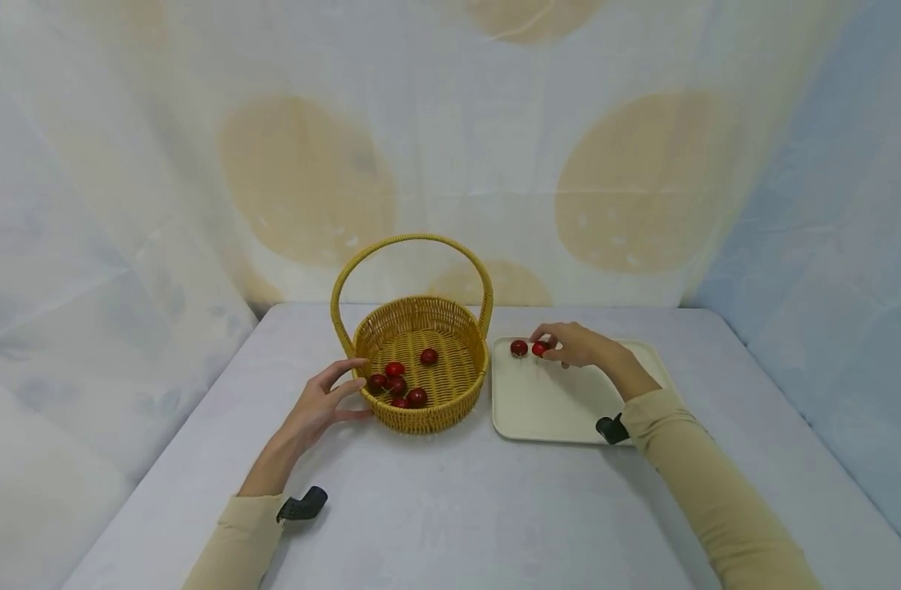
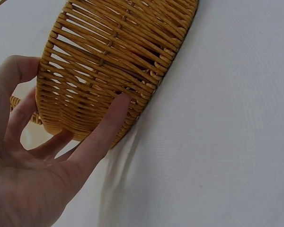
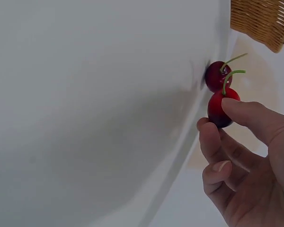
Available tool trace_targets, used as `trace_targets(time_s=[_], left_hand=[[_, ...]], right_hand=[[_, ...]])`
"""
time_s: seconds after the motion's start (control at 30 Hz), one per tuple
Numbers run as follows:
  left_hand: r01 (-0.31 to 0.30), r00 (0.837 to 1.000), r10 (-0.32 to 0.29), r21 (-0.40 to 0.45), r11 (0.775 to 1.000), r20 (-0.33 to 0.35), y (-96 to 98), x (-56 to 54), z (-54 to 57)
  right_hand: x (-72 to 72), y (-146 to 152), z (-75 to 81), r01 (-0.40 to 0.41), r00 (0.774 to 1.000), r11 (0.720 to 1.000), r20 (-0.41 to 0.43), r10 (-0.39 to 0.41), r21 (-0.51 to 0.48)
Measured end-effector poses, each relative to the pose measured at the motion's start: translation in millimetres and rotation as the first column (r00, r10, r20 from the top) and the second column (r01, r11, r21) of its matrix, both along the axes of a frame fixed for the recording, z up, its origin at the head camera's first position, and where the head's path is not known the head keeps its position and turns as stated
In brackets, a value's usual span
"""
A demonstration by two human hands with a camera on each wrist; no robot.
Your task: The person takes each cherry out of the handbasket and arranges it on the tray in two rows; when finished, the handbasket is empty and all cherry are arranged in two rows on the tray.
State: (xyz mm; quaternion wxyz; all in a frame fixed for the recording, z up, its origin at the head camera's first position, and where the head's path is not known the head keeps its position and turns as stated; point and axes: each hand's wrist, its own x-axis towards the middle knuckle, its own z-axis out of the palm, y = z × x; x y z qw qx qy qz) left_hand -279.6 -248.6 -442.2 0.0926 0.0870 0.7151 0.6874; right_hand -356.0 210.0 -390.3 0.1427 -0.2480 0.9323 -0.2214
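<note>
At the left side of a yellow wicker basket, my left hand holds the wall. Its fingertips are at the rim, and the thumb lies along the outer weave in the left wrist view. Several red cherries lie inside, mostly toward the near left. Over the far left of a cream tray, my right hand pinches a bright red cherry with a green stem between thumb and fingers. A darker cherry, its stem showing too, sits right beside it on the tray.
The basket's tall arched handle rises above it. Tray and basket stand side by side on a white-covered table. Pale curtains with tan circles hang behind, and more cloth closes off both sides. Each wrist carries a black camera mount.
</note>
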Motion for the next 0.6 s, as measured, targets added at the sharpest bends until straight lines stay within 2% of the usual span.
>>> trace_targets(time_s=[0.33, 0.6], left_hand=[[0.007, 1.000, -0.007, 0.012, 1.000, 0.008, 0.4, 0.1, -0.8], [0.002, 1.000, -0.003, 0.018, 1.000, 0.009, 0.5, 0.0, -1.2]], right_hand=[[-9.4, -3.0, -10.1, 0.073, 0.997, 0.997, 0.017, -0.073, 0.002], [-8.9, -4.8, -11.0, 0.108, 0.994, 0.994, 0.015, -0.108, -0.009]])
